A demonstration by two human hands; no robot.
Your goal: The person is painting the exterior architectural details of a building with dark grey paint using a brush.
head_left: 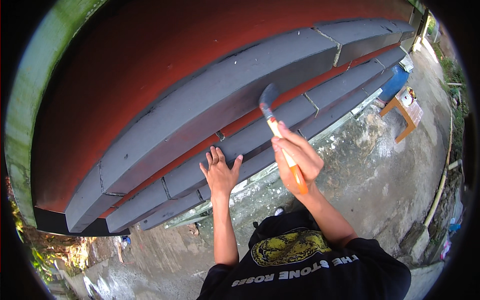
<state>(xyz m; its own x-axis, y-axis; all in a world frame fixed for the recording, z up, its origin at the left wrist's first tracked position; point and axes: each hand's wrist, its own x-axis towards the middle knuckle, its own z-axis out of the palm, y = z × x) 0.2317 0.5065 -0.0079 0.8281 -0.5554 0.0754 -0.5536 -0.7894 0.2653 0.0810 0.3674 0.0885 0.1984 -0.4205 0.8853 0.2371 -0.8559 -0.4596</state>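
A paintbrush (289, 159) with a pale and orange handle is gripped in my right hand (299, 159). Its dark bristles (269, 94) touch, or nearly touch, the lower face of the upper grey ledge (210, 75); I cannot tell which. Red smears mark the brush near its metal band. Fingers spread, my left hand (220, 172) rests on the middle grey ledge (280, 117) to the left of the brush. Dark joints split the ledges into blocks, and a red strip (192, 159) runs between the upper two. Above them rises a red wall (135, 60).
On the right, a wooden stool (403, 120) carries an open paint can (407, 96), beside a blue barrel (395, 82). Stained concrete ground (360, 170) stretches below the ledges. A pale pole (441, 180) lies along the right edge. A green post (25, 100) curves up the far left.
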